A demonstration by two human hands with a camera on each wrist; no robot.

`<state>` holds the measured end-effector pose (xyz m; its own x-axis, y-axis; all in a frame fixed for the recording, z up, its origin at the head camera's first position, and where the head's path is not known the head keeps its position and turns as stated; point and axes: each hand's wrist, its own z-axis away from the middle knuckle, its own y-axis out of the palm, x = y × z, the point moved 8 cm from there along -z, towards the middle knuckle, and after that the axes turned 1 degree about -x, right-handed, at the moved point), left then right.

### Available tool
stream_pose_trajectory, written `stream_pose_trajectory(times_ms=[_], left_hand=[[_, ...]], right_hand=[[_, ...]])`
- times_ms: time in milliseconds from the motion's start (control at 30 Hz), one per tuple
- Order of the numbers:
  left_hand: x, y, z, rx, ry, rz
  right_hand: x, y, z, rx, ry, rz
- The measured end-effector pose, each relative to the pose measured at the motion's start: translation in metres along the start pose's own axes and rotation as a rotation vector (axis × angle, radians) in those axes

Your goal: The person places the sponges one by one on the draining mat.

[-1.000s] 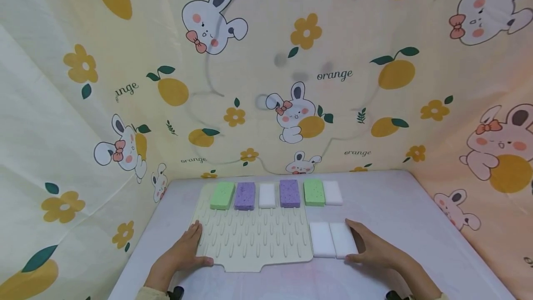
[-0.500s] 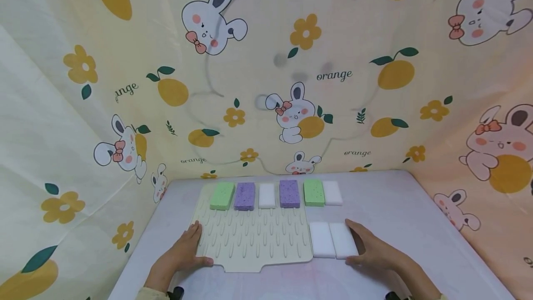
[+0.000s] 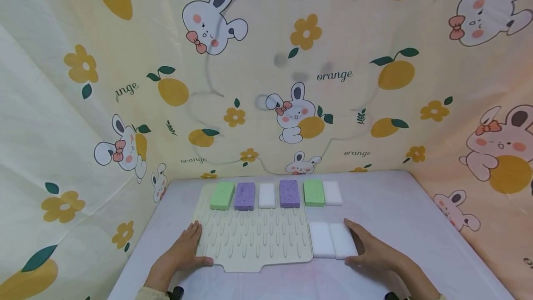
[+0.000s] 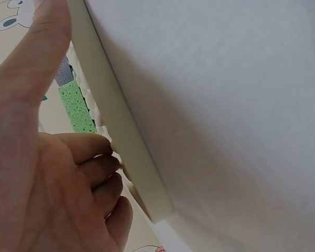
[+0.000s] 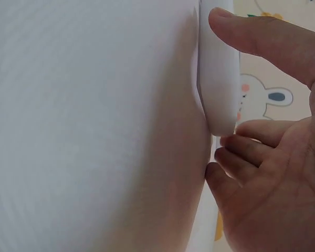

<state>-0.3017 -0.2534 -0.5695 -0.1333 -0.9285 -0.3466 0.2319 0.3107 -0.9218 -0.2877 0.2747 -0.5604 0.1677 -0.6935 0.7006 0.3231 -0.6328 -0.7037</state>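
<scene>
Nearest on the bench (image 3: 399,207): left hand (image 3: 180,256) gripping the near-left corner of the cream ridged mat (image 3: 254,237), thumb along the near edge, fingers laid over the left border; in the left wrist view, left hand (image 4: 52,173) with fingers curled against the mat's raised rim and thumb stretched along it. To the right, right hand (image 3: 372,246) closed round the right white sponge (image 3: 343,240) of a touching pair, thumb at its near end, fingers along its far-right side; right wrist view confirming thumb and fingers pinching that white block (image 5: 216,79) from both sides. Just left of it, touching, second white sponge (image 3: 321,240), lying against the mat's right edge. Compared with a second ago, almost nothing moved: both hands in the same grips, sponge pair and mat in the same spots, only a slight drift of the right fingertips. Judged from that, a pause or settling of the grip, no lift begun, sponge flat on the bench. Farther off, a row across the mat's far end: green sponge (image 3: 222,195), purple sponge (image 3: 244,196), white sponge (image 3: 267,195), purple sponge (image 3: 289,193), then green sponge (image 3: 313,192) and white sponge (image 3: 332,192) off the mat to the right. Beyond, printed rabbit-and-orange cloth (image 3: 291,82).
</scene>
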Motion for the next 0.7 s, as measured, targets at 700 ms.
stream_pose_trajectory(times_ms=[700], left_hand=[[-0.0017, -0.0021, 0.0004, 0.015, -0.004, 0.020]], right_hand=[[0.0007, -0.0017, 0.0003, -0.009, -0.017, 0.043]])
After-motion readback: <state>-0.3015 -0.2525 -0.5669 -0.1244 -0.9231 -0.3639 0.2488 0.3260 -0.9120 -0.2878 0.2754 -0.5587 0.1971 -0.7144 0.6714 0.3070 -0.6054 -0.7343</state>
